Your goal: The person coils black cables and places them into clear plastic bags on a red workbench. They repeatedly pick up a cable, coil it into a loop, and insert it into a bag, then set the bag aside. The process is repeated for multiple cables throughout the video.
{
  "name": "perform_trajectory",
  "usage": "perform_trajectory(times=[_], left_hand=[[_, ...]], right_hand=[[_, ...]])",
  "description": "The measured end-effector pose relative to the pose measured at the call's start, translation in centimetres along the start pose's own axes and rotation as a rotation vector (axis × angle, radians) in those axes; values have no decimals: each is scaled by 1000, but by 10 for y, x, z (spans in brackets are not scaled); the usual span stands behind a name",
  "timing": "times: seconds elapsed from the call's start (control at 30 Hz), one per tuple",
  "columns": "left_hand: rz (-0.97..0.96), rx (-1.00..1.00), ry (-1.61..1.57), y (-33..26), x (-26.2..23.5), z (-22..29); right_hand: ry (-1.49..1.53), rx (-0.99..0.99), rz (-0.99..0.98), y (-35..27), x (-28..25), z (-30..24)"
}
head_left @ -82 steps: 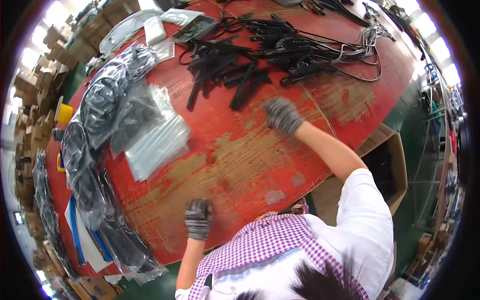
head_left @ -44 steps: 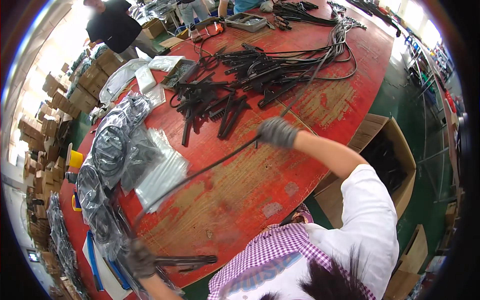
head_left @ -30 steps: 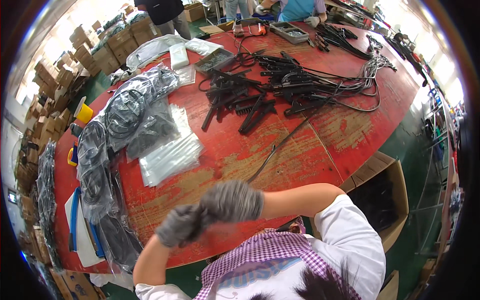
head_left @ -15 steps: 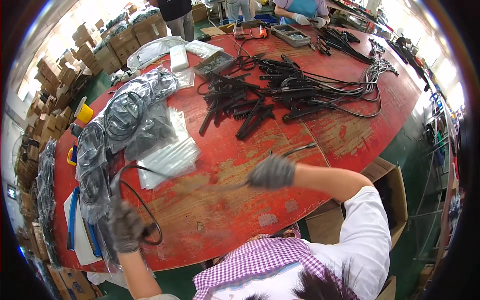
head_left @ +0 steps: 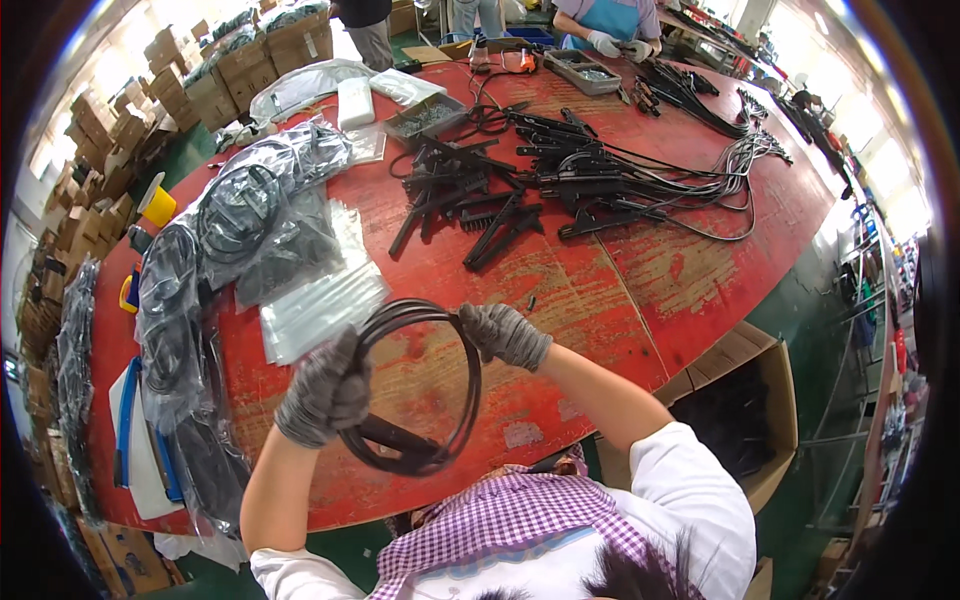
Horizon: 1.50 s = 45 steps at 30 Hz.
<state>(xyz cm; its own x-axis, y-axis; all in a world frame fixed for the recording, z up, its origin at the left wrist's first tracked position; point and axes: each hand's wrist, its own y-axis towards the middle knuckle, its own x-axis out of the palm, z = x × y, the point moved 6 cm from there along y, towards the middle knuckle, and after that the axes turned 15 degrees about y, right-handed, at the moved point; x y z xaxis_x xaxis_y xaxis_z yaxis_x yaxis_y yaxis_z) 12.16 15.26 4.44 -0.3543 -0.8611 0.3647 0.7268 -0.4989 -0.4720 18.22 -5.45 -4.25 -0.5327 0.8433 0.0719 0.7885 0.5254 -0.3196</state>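
Note:
A black cable (head_left: 474, 400) is wound into a round coil of several loops, held up over the near part of the red table. My left hand (head_left: 325, 390), in a grey glove, is closed around the left side of the coil. At the coil's upper right, my gloved right hand (head_left: 503, 335) pinches the cable. A thicker dark piece (head_left: 397, 438) hangs across the coil's lower part; its exact kind is hard to make out. Clear plastic bags (head_left: 322, 305) lie in a flat stack just beyond my left hand.
Bagged black cables (head_left: 240, 215) cover the table's left side. Black plastic parts (head_left: 465, 190) and a bundle of cables (head_left: 690, 185) lie farther back, near a tray of small parts (head_left: 425, 117). An open cardboard box (head_left: 745, 420) stands at the right edge. Across the table, a co-worker's gloved hands (head_left: 620, 46) handle something.
The cable, stretched loosely between my hands before, is now gathered into a coil. My left hand has moved up and right; my right hand has come slightly left and nearer to it.

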Motion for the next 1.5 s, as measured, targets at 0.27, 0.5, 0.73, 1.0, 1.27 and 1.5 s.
perform_trajectory(times=[0.27, 0.5, 0.73, 1.0, 1.27, 1.5], left_hand=[[-51, 511, 1895, 38, 71, -86], [147, 260, 1989, 40, 23, -215], [917, 459, 1806, 29, 7, -127], [1076, -259, 1578, 58, -111, -127], [989, -17, 1293, 63, -98, -135], [849, -97, 1619, 90, -63, -140]], right_hand=[[1135, 32, 18, 44, -20, 65], [-1038, -343, 460, 28, -5, 88], [-890, -608, 291, 29, 32, 102], [-790, -588, 343, 44, 34, 110], [-787, -565, 313, 53, 32, 107], [-870, -699, 100, 68, 37, 113]])
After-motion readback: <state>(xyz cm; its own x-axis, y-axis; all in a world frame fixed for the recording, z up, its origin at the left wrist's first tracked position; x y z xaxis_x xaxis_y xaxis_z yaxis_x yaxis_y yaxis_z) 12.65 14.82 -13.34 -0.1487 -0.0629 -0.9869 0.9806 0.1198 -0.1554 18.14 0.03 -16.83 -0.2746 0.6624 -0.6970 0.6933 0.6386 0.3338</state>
